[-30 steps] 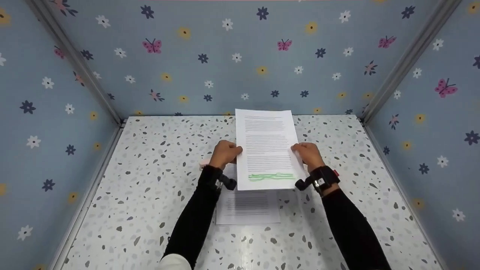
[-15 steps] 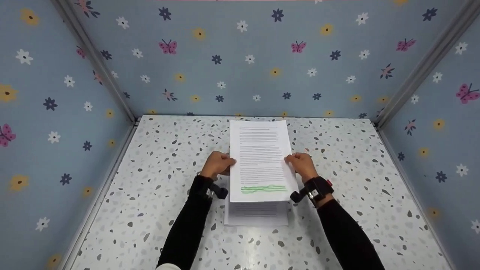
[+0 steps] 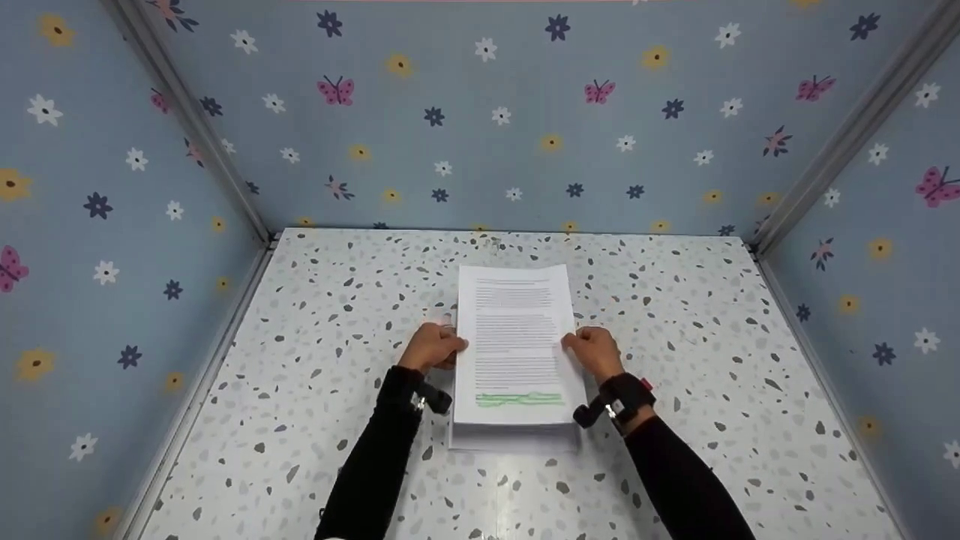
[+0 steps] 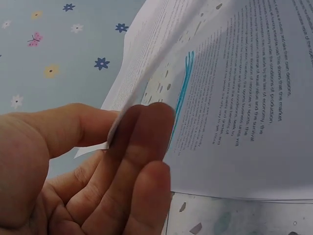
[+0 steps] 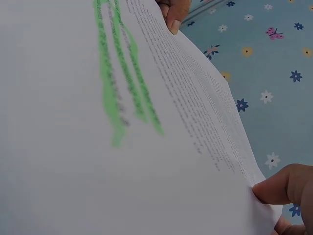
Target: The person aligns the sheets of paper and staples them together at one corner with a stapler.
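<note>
We see a printed sheet (image 3: pixel 514 345) held over the middle of the speckled desk (image 3: pixel 315 330), a little nearer the far edge than the near one. Our left hand (image 3: pixel 433 347) pinches its left edge, thumb on top and fingers (image 4: pixel 142 147) curled beneath (the left wrist view shows them through the paper); our right hand (image 3: pixel 592 350) pinches the right edge in the same way, its thumb tip (image 5: pixel 279 188) on the paper's border. The sheet hangs just above a paper stack (image 3: pixel 514 436), whose near edge peeps out below it; whether the two touch we cannot tell.

There is open room on all sides; the desk runs bare and wide to the left edge and the right edge, and a strip lies free between the sheet's top and the far edge. Three walls (image 3: pixel 480 112) close the far, left and right edges, blue and patterned with flowers and butterflies, with metal corner posts (image 3: pixel 217 150) at the far corners.

The sheet carries dense printed lines too small to read; a green highlighter mark (image 3: pixel 519 399) crosses the lines nearest us. In the left wrist view a blue-green stroke (image 4: pixel 182 95) runs along the text of the page below; single words show there, yet we cannot read them with any surety.
</note>
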### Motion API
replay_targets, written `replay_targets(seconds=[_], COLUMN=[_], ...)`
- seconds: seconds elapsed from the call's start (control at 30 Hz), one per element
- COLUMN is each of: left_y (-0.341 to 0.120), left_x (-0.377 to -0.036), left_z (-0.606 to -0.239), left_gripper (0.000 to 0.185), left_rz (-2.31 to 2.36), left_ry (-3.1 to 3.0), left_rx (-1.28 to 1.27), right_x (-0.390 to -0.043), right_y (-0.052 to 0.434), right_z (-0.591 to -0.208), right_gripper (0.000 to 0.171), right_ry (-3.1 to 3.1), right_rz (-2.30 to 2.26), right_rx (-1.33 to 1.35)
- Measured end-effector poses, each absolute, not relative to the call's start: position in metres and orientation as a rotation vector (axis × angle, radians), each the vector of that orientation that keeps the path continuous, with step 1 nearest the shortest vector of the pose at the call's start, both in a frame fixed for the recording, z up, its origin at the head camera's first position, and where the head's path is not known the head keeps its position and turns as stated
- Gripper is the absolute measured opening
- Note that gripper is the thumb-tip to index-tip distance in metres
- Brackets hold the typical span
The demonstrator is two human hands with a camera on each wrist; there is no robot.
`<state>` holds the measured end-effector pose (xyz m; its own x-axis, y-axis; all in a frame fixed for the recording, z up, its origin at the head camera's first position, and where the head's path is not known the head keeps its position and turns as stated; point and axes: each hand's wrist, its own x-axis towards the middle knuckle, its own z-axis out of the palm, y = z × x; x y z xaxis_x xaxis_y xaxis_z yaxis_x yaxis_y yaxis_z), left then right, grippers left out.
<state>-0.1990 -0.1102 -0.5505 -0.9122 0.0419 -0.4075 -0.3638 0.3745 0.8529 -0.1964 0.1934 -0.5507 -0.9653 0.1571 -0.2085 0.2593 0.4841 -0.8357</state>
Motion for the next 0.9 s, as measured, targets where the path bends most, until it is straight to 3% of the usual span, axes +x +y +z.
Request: replay_targets(seconds=[0.33, 0.63, 0.9], left_y=[-0.112, -0.111, -0.112], left_x=[-0.194, -0.191, -0.188], left_z=[-0.569, -0.58, -0.591], left_gripper=[0.013, 0.024, 0.015], left_rz=[1.438, 1.269, 1.344], left_ry=[2.322, 2.424, 2.313], left_rx=[-0.248, -0.251, -0.301], right_x=[-0.187, -0.179, -0.175], right_y=[0.193, 0.19, 0.188], right_z=[-0.572, -0.583, -0.592], right_gripper=[0.034, 0.033, 0.034], right_ry=[2.705, 2.717, 2.756], right_rz=[-1.397, -1.37, -1.332], right_rx=[0.303, 0.321, 0.329])
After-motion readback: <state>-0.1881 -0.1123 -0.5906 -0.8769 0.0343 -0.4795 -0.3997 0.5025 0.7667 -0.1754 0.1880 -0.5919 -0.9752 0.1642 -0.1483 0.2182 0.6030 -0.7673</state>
